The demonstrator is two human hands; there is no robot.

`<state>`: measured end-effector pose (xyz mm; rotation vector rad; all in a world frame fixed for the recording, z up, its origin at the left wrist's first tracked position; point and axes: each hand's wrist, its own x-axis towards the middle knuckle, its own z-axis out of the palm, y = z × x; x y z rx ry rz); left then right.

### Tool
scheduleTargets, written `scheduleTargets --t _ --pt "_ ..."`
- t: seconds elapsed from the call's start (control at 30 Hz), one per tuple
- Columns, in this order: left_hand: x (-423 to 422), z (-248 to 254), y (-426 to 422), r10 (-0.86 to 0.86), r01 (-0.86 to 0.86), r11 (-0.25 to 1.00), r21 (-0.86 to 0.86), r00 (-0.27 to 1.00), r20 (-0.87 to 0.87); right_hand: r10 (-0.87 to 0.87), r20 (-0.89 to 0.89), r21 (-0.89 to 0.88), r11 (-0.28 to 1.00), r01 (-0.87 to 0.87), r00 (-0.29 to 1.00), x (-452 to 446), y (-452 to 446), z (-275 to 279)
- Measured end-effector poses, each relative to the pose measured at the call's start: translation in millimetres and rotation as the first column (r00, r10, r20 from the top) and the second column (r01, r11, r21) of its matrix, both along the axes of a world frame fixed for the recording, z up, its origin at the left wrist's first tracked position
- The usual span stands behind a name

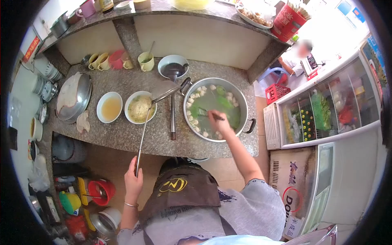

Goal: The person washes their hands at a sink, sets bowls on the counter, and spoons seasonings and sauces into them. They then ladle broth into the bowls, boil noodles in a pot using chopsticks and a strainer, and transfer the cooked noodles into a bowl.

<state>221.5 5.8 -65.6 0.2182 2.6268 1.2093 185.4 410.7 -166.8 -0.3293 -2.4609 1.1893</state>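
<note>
My left hand (134, 176) is closed around the long thin metal handle of a kitchen utensil (141, 147). Its far end reaches a white bowl (128, 110) of noodles in broth, where the head is hard to make out. Over the large metal pot (246, 102), my right hand (219, 121) grips a utensil with a dark handle (219, 117); its head dips into the soup, partly hidden. Pale balls (195, 94) and green leaves (221, 101) float there. A second bowl (109, 107) holds clear yellowish broth.
A ladle (173, 118) rests from a bowl (173, 61) at the back toward the counter's front. Cups (145, 62) line the back wall. A metal lid (73, 98) lies left. A glass-fronted fridge (326, 110) stands right; beyond it sits another person (294, 61).
</note>
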Motion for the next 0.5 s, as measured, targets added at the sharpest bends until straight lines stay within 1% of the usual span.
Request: scheduleTargets --t 0.03,0.07,0.1,0.13,0.17,0.2,0.23,0.27,0.3,0.33,0.37,0.43,0.47,0.5 --pt "1 3 11 -0.006 0.006 1.0 -0.017 1.0 0.005 0.023 -0.061 -0.134 0.99 -0.031 0.998 -8 29 -26" --pt "4 5 22 -0.009 0.009 1.0 0.026 1.0 -0.008 -0.019 0.016 -0.219 0.975 0.022 1.0 -12 51 -16" --pt "8 5 32 -0.007 0.008 0.997 0.071 1.0 -0.017 -0.057 0.038 -0.128 0.99 0.062 0.998 -13 76 -11" --pt "12 4 42 -0.018 0.029 0.996 0.082 0.991 -0.135 -0.093 -0.046 -0.098 0.991 0.089 0.995 -16 109 -34" --pt "16 5 49 -0.015 0.024 0.997 0.074 0.993 -0.119 -0.188 0.086 -0.062 0.979 0.194 0.978 -4 111 3" --pt "20 7 55 0.01 -0.007 0.997 0.071 0.999 -0.045 -0.2 0.034 -0.087 0.975 0.202 0.979 1 133 -6" --pt "23 8 60 0.038 -0.039 0.997 0.069 0.999 0.028 -0.245 0.064 -0.034 0.968 0.248 0.967 13 138 9" --pt "27 5 65 0.044 -0.046 0.997 0.065 0.998 0.035 -0.269 0.034 -0.037 0.962 0.27 0.962 23 142 20" --pt "29 1 69 0.046 -0.046 0.996 0.079 0.999 0.001 -0.25 -0.032 -0.171 0.955 0.241 0.968 36 146 26" --pt "31 -2 73 0.048 -0.044 0.995 0.093 0.998 -0.036 -0.232 -0.019 -0.201 0.954 0.223 0.973 51 143 42" --pt "33 -3 77 0.052 -0.049 0.995 0.09 0.998 -0.032 -0.213 -0.006 -0.232 0.951 0.206 0.977 66 138 57" --pt "35 -4 83 0.067 -0.069 0.996 0.053 0.997 0.038 -0.126 0.129 -0.285 0.945 0.159 0.984 90 126 61" --pt "35 -9 85 0.068 -0.07 0.996 0.05 0.997 0.04 -0.023 0.23 -0.271 0.959 0.087 0.973 94 119 55" --pt "35 -18 87 0.032 -0.028 0.998 0.062 0.996 -0.08 0.027 0.227 -0.158 0.987 0.01 0.974 96 104 49"
